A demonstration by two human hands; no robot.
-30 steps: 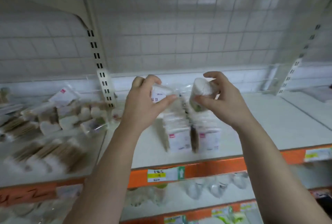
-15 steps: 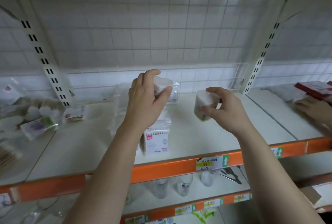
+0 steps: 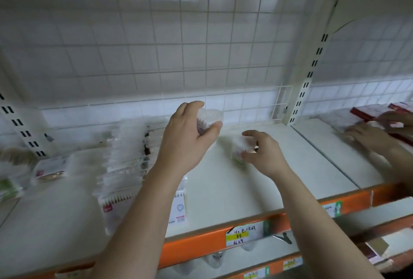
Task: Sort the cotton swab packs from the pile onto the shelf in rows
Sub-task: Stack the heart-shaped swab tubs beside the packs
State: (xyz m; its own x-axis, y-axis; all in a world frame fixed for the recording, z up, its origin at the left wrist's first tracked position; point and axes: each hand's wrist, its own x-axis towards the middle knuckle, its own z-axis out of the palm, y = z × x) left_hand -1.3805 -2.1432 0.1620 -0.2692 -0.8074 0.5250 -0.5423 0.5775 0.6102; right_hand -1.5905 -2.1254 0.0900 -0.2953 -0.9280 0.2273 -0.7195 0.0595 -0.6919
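- Since half a second ago my right hand (image 3: 263, 154) has dropped toward the shelf (image 3: 223, 191) and taken its tub down with it. The left hand (image 3: 185, 139) has kept its height, and the view has swung a little to the right.
- Left hand: fingers and thumb are curled round a round clear tub of cotton swabs (image 3: 211, 117), held above the board, close to the wire grid back (image 3: 178, 55).
- Right hand: fingers are curled round a second tub (image 3: 239, 151), blurred, with green at its lower end. It is low over the bare middle of the board, but I cannot tell if its base touches.
- The two tubs are near each other but apart.
- Rows of flat swab packs (image 3: 125, 167) stand on the shelf to the left of my left forearm, which covers part of the front pack.
- A loose pile (image 3: 48, 170) of packs lies further left.
- An orange front rail (image 3: 196, 249) carries a handwritten price label (image 3: 240, 235).
- In the next bay to the right, another person's hands (image 3: 368, 134) rest on goods beside red boxes (image 3: 371, 111).
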